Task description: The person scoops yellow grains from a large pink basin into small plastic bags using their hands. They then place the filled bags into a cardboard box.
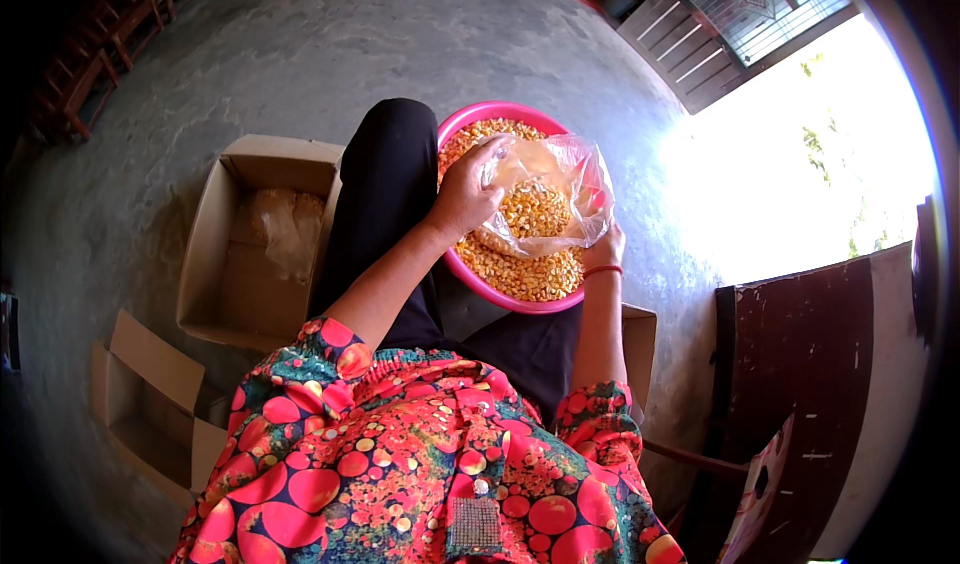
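A pink plastic basin full of dried corn kernels stands in front of my lap, between my knees. Over it is a clear plastic bag, its mouth spread wide, with corn kernels inside. My left hand grips the bag's left rim between thumb and fingers. At the bag's lower right, my right hand holds its side; its fingers are partly hidden by the plastic. A red band circles my right wrist.
Left of my leg is an open cardboard box with a filled clear bag inside. Another open cardboard box lies at lower left. A box edge shows by my right forearm. Wooden furniture stands far left; a doorway opens at right.
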Tool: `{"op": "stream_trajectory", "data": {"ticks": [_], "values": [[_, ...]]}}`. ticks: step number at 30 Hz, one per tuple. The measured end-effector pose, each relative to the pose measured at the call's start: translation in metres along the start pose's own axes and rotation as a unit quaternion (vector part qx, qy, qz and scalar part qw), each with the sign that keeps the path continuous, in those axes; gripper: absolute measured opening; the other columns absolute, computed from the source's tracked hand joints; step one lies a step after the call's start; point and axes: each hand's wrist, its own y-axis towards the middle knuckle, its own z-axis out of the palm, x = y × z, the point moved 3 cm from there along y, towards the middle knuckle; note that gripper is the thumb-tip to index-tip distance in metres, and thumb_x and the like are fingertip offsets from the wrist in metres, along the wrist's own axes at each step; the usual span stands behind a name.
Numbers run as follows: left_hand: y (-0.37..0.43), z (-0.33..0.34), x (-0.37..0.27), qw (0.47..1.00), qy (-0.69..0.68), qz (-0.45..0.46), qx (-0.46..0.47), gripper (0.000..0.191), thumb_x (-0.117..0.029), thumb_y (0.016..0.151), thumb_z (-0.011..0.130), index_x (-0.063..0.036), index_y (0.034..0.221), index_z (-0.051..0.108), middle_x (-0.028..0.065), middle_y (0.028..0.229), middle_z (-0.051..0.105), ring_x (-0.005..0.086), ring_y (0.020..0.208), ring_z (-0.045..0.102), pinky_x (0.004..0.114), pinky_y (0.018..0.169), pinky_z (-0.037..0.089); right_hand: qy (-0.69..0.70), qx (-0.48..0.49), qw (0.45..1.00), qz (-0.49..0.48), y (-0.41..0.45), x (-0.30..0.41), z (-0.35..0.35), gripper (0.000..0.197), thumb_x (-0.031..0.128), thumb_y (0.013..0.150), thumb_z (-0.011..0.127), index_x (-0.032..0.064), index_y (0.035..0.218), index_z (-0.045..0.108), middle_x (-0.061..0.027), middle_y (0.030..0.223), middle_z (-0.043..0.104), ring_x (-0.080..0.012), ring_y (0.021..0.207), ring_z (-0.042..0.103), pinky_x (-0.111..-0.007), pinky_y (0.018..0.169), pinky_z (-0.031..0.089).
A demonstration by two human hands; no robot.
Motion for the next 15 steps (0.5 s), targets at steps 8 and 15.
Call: {"op": "stream_trajectory", "data": {"ticks": [8, 15], "values": [[0.000, -0.001, 0.005, 1.000, 0.018, -0.001, -0.006, 0.057, 0.008, 0.065, 0.044, 0.0039, 0.121, 0.045, 0.0154, 0.117, 0.054, 0.0218, 0.110, 0.052, 0.030, 0.098, 0.037, 0.185, 0.100, 0.975, -0.077, -0.030, 0.102, 0.085, 0.018, 0.021, 0.091, 0.049, 0.0047, 0.084, 0.052, 0.0038, 0.056, 0.036, -0.0049, 0.041, 0.026, -0.020, 0.037, 0.023], [0.003, -0.001, -0.002, 1.000, 0.001, -0.004, -0.004, 0.055, 0.009, 0.066, 0.045, 0.0043, 0.121, 0.045, 0.0158, 0.118, 0.053, 0.0212, 0.112, 0.051, 0.029, 0.097, 0.037, -0.013, 0.145, 0.985, -0.097, -0.039, 0.069, 0.129, 0.017, 0.018, 0.088, 0.052, 0.0030, 0.083, 0.058, -0.0012, 0.070, 0.056, -0.0065, 0.055, 0.049, -0.019, 0.051, 0.041]]}}
